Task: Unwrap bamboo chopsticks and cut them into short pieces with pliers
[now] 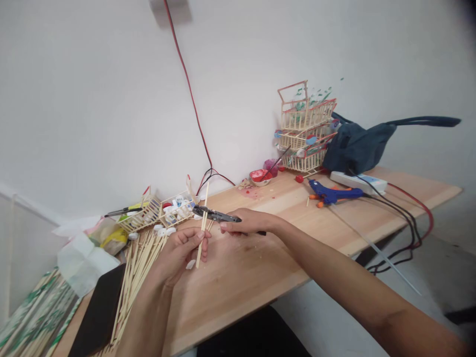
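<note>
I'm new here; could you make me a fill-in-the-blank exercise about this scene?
1. The left hand holds thin, pale wooden ____.
2. The pliers are held in the ____ hand.
3. The glue gun has a body coloured ____.
4. A red-and-black cable runs down the pale ____.

Missing words: sticks; right; blue; wall.

I have bare wood to pass over along the desk's front edge, between the forearms — the stick pile crowds its left end, stacked baskets its back edge, the glue gun its right.
</note>
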The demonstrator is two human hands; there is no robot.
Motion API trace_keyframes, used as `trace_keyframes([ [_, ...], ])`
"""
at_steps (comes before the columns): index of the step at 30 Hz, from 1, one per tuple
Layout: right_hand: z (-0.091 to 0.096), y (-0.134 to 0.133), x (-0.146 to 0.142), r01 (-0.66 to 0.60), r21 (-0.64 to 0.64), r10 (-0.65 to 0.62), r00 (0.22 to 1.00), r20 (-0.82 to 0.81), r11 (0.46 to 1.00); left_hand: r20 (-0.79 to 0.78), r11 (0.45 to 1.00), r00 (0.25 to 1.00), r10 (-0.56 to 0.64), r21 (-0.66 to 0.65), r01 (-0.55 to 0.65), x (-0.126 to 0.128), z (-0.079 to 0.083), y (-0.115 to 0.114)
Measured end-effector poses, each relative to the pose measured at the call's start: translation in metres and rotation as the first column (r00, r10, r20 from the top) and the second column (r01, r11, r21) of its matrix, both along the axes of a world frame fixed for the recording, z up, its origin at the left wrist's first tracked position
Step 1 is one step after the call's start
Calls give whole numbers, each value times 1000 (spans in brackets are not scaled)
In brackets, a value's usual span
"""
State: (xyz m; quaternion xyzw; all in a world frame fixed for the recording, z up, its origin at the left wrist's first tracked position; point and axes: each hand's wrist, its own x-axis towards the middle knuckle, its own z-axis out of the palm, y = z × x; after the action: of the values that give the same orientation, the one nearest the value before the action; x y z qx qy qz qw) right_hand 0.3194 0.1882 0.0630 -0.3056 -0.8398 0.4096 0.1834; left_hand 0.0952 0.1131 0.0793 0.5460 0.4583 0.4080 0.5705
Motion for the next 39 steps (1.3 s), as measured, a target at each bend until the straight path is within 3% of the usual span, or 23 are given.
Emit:
trace_keyframes([
  [16,-4,-3,-2,1,-52,-2,999,-33,999,-56,995,995,-83,-60,80,-14,6,-4],
  [23,-5,-7,-3,24,76,-21,999,-36,997,-110,995,990,-91,-51,86,-17,5,-8],
  [35,-14,-11,-13,87,143,-98,992,77,986,-226,988,964,141,-29,-152,-2,-3,-20],
  [39,-16,-12,-14,59,173,-81,989,124,983,-207,983,963,171,-37,-182,-4,-15,-26],
])
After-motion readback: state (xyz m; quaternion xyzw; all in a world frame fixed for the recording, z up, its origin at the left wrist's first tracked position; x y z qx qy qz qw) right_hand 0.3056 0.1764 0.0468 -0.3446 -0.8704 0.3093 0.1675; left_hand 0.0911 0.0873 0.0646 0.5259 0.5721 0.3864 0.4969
